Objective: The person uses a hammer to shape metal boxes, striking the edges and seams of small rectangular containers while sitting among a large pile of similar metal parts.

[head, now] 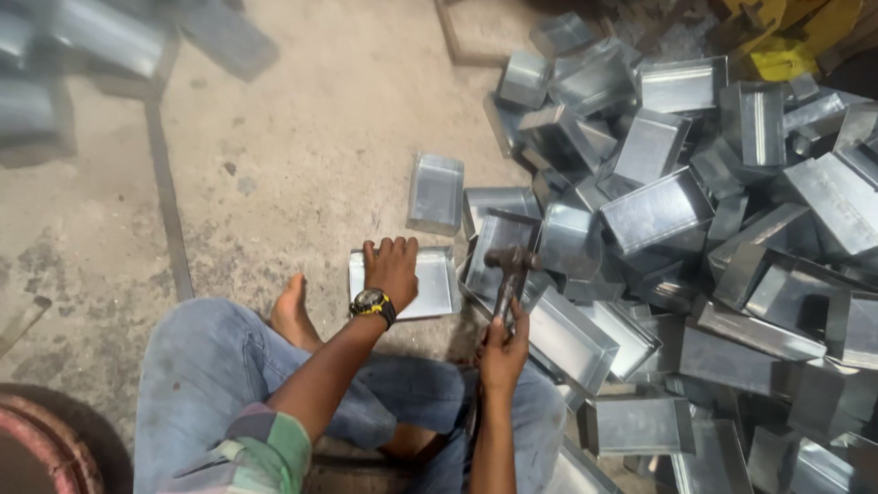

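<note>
Left hand presses one tray; right hand grips one hammer

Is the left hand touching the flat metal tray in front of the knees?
Touching. The head view shows the left hand pressed palm-down on the flat metal tray, fingers spread over its surface, no gap visible.
</note>
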